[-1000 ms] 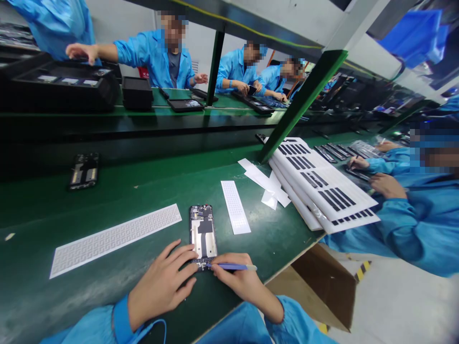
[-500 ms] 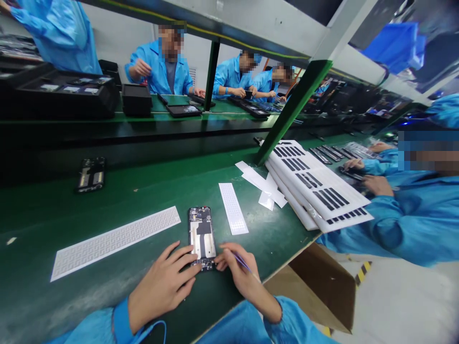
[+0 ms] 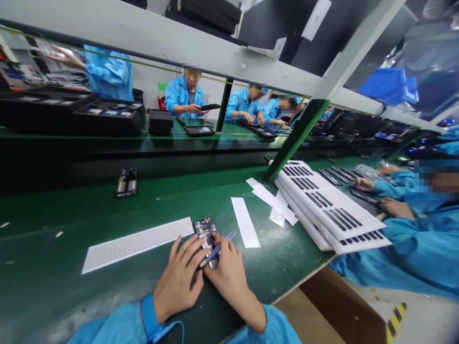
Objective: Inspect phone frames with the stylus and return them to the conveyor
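An opened phone (image 3: 206,227) with bare circuit boards lies on the green bench, its lower half mostly covered by my hands. My left hand (image 3: 181,274) rests along its left side, fingers stretched out and the fingertips on the phone. My right hand (image 3: 229,270) is closed round purple tweezers (image 3: 215,252), which lie slantwise over the phone, while its fingers press on the phone's right side. A long white sticker sheet (image 3: 138,244) reaches to the phone's upper left. A shorter white sticker sheet (image 3: 245,222) lies to its right.
Another opened phone (image 3: 126,182) lies further back on the left. White backing strips (image 3: 267,196) lie near a stack of white sheets with black strips (image 3: 319,200), by a green post (image 3: 299,138). A co-worker's hand (image 3: 398,208) is at far right. An open cardboard box (image 3: 304,315) stands below the bench edge.
My view has shifted. My right hand has moved up from the phone's bottom end to lie over it, and the tweezers now point across the phone. My left hand still rests on it.
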Demonstrator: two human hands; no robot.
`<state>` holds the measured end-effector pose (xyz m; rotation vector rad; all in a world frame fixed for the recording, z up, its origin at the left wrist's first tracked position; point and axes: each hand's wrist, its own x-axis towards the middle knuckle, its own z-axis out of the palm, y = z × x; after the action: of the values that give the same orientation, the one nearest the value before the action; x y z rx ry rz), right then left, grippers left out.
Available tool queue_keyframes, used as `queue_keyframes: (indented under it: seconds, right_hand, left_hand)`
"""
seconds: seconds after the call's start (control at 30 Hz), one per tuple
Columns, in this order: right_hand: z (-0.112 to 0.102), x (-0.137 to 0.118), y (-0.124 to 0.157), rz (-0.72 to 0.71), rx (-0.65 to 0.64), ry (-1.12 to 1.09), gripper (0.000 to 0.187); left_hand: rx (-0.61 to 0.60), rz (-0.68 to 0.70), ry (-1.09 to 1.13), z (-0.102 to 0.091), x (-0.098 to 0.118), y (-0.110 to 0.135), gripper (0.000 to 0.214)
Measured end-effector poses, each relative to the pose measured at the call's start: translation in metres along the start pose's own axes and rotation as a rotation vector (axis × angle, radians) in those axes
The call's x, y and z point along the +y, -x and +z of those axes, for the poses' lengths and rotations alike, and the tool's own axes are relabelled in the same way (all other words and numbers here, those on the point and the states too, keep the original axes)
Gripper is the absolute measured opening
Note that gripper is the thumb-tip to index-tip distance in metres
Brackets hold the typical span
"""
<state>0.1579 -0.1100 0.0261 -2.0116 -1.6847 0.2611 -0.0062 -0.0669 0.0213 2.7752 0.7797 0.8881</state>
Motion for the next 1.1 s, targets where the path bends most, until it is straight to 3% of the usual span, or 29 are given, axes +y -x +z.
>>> queue_keyframes:
  seconds: [0.17,0.3,0.43,0.57,0.7,0.8,0.93,1.03,1.1]
  right_hand:
    - [-0.015,0.026,-0.047,-0.05,-0.122,0.042,0.044]
    - [-0.018,0.034,-0.097,-0.058,-0.12,0.114,0.049]
    - [-0.014,0.015,-0.177,-0.038,-0.097,0.202,0.047]
    - [-0.011,-0.02,-0.268,0.063,-0.117,0.158,0.046]
    - [-0.002,-0.039,-0.317,0.068,-0.116,0.075,0.043]
    - [0.005,-0.034,-0.31,0.009,-0.109,-0.019,0.034]
    - [-0.007,0.003,-0.255,-0.115,-0.065,-0.194,0.03]
    - [-0.033,0.048,-0.201,-0.179,-0.025,-0.577,0.049]
    - [-0.051,0.08,-0.167,-0.092,-0.008,-0.89,0.062]
  left_hand:
    - [-0.03,-0.061,-0.121,0.005,-0.001,-0.002,0.063]
    - [-0.001,-0.111,-0.226,0.012,-0.002,0.0,0.064]
    - [0.008,-0.079,-0.321,0.017,-0.006,0.004,0.062]
    - [0.089,0.021,-0.409,0.029,-0.016,0.006,0.046]
    - [0.221,0.07,-0.431,0.047,-0.027,0.006,0.026]
    - [0.271,0.093,-0.389,0.048,-0.027,0.005,0.02]
    - [0.175,0.133,-0.272,0.024,-0.02,0.002,0.019]
    - [0.096,0.077,-0.254,0.008,-0.02,0.001,0.032]
    - [0.078,0.033,-0.267,0.004,-0.022,0.001,0.034]
